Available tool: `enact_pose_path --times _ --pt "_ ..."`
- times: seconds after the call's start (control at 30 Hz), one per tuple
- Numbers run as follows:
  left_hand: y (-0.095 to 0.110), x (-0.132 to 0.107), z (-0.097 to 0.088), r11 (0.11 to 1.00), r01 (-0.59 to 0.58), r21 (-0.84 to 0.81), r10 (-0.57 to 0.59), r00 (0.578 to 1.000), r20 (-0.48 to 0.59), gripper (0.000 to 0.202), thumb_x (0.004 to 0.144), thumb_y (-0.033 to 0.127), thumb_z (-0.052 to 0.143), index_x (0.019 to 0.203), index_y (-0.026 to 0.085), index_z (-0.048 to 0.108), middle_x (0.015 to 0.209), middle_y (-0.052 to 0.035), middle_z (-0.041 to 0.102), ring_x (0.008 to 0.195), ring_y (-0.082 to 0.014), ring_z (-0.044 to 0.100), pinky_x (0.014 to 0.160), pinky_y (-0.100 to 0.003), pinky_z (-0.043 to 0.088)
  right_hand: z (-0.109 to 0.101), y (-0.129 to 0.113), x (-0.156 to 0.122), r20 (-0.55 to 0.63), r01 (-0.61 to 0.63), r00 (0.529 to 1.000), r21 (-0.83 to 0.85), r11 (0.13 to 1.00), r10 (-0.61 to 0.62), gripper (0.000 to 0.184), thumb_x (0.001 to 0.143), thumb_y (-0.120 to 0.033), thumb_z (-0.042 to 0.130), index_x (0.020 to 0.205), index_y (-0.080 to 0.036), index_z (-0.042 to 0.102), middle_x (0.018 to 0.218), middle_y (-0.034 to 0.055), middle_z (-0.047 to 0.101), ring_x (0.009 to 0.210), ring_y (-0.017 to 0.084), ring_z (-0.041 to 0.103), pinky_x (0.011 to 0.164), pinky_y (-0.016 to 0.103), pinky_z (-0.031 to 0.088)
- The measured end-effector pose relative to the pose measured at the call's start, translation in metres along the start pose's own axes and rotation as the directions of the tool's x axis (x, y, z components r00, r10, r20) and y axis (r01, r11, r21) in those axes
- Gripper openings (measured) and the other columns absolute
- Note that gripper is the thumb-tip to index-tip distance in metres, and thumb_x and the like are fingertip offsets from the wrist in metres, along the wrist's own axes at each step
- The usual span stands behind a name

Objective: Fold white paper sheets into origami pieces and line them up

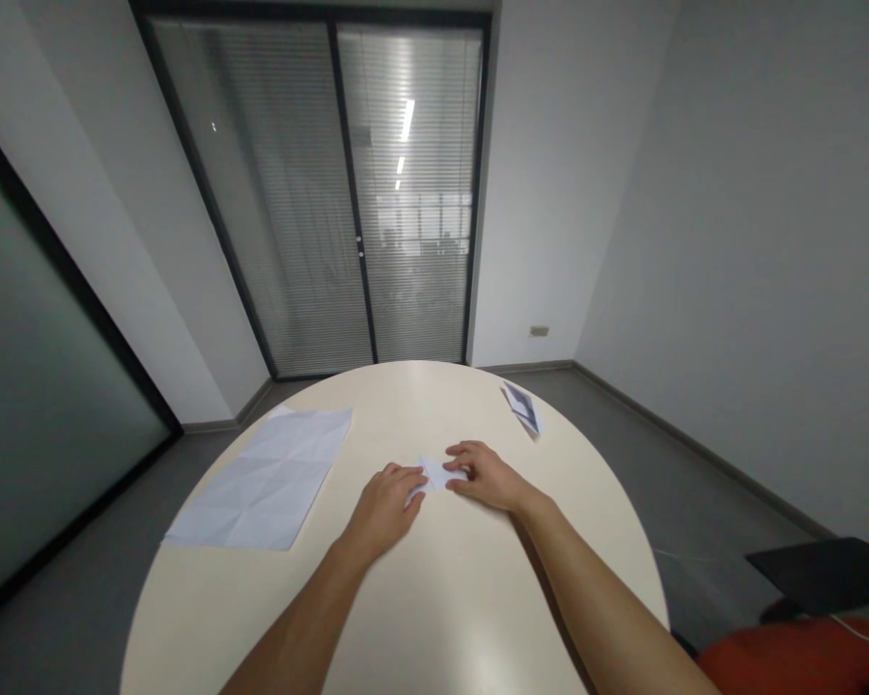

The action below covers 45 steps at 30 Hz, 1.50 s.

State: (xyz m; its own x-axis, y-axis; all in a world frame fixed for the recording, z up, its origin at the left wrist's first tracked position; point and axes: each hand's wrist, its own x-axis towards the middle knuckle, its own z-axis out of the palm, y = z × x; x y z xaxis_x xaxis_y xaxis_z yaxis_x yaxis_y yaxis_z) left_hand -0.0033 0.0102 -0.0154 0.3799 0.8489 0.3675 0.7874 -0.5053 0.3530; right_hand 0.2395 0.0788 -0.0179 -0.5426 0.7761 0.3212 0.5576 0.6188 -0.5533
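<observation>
Head view: identify the largest item.

"The round, cream-coloured, smooth-topped table [420, 579]. Beyond its far edge stand black-framed glass panels [290, 193] with horizontal blinds."

"Next in size?"

"A large white paper sheet [267, 483], marked with crossing creases, on the left side of the table."

"State the position of the hands."

"The bare left hand [387, 507] and the bare right hand [487, 476] face each other near the centre of the table."

"Remaining items?"

"A folded white paper with dark print [522, 405], near the far right edge, well apart from both hands. Last, a small folded white paper piece [435, 472], located between the hands."

"Finger state?"

"Left thumb and fingers close on its left end; right thumb and fingers close on its right end. The middle is exposed. Contact between piece and table cannot be determined."
</observation>
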Motion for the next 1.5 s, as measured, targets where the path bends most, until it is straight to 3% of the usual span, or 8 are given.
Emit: enact_pose_path --times 0.23,0.9,1.07,1.5 --pt "0.0 0.0 0.0 1.0 -0.003 0.009 0.003 1.0 -0.02 0.028 0.096 0.019 0.055 0.118 0.023 0.071 0.122 -0.004 0.073 0.111 -0.024 0.062 0.101 -0.04 0.05 -0.003 -0.007 0.002 0.043 0.028 0.999 0.035 0.999 -0.03 0.022 0.086 -0.033 0.073 0.103 -0.022 0.081 0.108 0.0092 0.073 0.107 0.025 0.063 0.095 0.035 0.048" --pt "0.001 0.001 0.001 0.997 -0.002 0.08 0.005 0.999 -0.049 0.028 0.095 0.021 0.06 0.122 0.023 0.067 0.123 -0.0043 0.071 0.111 -0.0239 0.062 0.101 -0.04 0.05 0.001 -0.008 0.003 0.009 0.032 0.999 0.086 0.996 -0.033 0.021 0.088 -0.034 0.071 0.103 -0.023 0.081 0.101 0.0083 0.075 0.094 0.023 0.066 0.086 0.033 0.05" --pt "0.006 0.002 -0.002 0.994 -0.005 0.111 0.008 0.999 -0.034 0.03 0.098 0.022 0.057 0.125 0.024 0.068 0.123 -0.0043 0.07 0.11 -0.023 0.062 0.1 -0.039 0.051 0.001 -0.011 0.003 0.007 0.085 0.996 0.075 0.994 -0.086 0.02 0.091 -0.034 0.069 0.104 -0.024 0.081 0.098 0.0072 0.075 0.094 0.022 0.066 0.088 0.033 0.049" --pt "0.009 0.005 -0.006 0.988 0.045 0.149 -0.042 0.999 -0.023 0.022 0.099 0.023 0.057 0.113 0.026 0.074 0.115 -0.0027 0.074 0.107 -0.0207 0.065 0.095 -0.035 0.053 0.0 -0.023 0.003 0.01 0.071 0.997 0.056 0.996 -0.072 0.023 0.091 -0.035 0.069 0.107 -0.023 0.079 0.095 0.0076 0.075 0.089 0.021 0.065 0.083 0.032 0.049"
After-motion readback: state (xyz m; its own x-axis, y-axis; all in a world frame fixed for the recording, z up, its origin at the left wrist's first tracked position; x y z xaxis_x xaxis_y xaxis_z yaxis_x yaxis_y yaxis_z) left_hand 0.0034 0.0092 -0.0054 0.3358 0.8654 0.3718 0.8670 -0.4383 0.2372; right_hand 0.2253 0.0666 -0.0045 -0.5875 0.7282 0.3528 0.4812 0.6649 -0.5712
